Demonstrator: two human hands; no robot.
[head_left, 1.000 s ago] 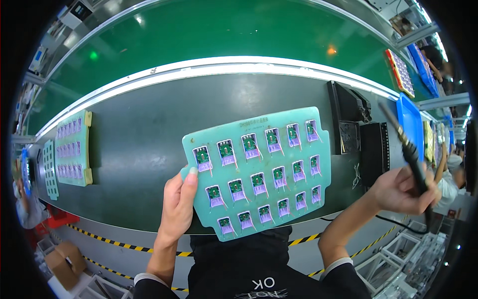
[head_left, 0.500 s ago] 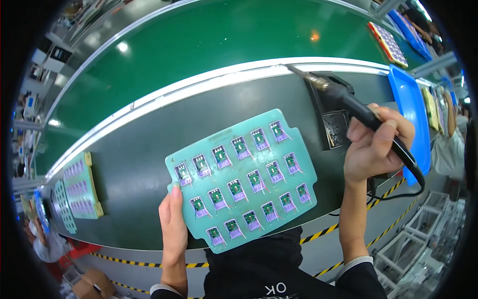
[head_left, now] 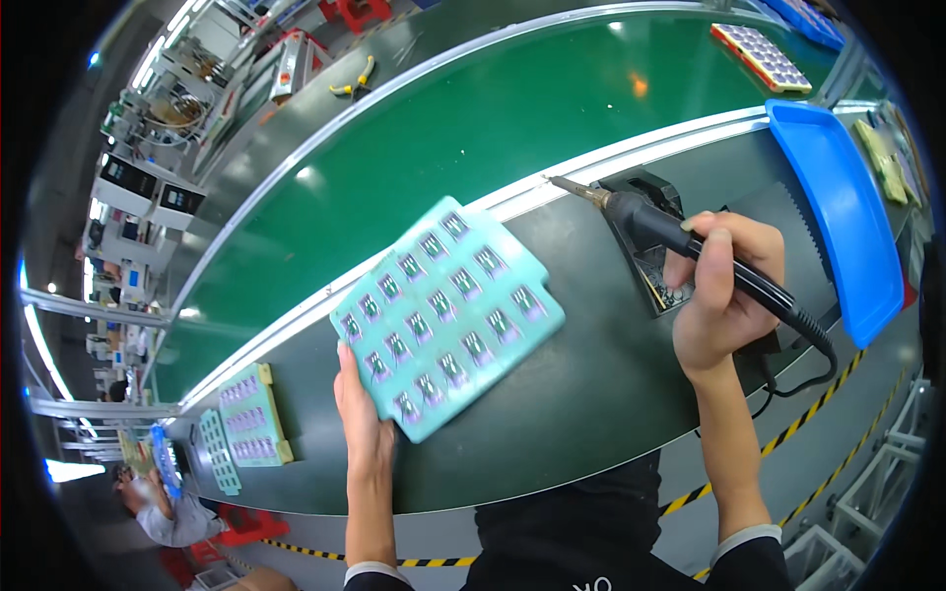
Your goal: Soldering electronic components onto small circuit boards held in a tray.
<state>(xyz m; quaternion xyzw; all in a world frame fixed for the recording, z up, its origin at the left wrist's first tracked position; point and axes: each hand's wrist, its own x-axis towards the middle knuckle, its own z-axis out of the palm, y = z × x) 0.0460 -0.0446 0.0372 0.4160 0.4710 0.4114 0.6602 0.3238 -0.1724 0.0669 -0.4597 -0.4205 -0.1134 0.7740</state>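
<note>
**A person holds a tray of small parts in one hand and a soldering iron in the other**

Head view, looking down over a dark worktable [head_left: 581, 433]. Both forearms rise from the lower edge of the picture, in black sleeves with pale cuffs.

The left forearm stands nearly upright. The left hand [head_left: 363, 419] grips a pale green tray [head_left: 468, 315] by its left side, near the lower corner. The thumb points away from the body and lies along the tray's edge; the other fingers are hidden beneath it, so their exact placing cannot be told. The tray is slanted, its three rows of six slots running from lower left to upper right. Each slot holds a small part, slightly blurred. The tray is left of the right hand, over the middle of the table, its far corner overlapping the pale rail [head_left: 690, 144] in view.

The right forearm leans a little left, wrist bent. The right hand [head_left: 734, 286] pinches the black handle of the soldering iron [head_left: 645, 222] between thumb and fingers, which are curled in close. The iron slants up and left, its tip clear of the tray, in view against the rail. Its cord [head_left: 828, 345] loops down behind the hand.

Beyond the right hand lies a blue bin [head_left: 855, 246].
</note>
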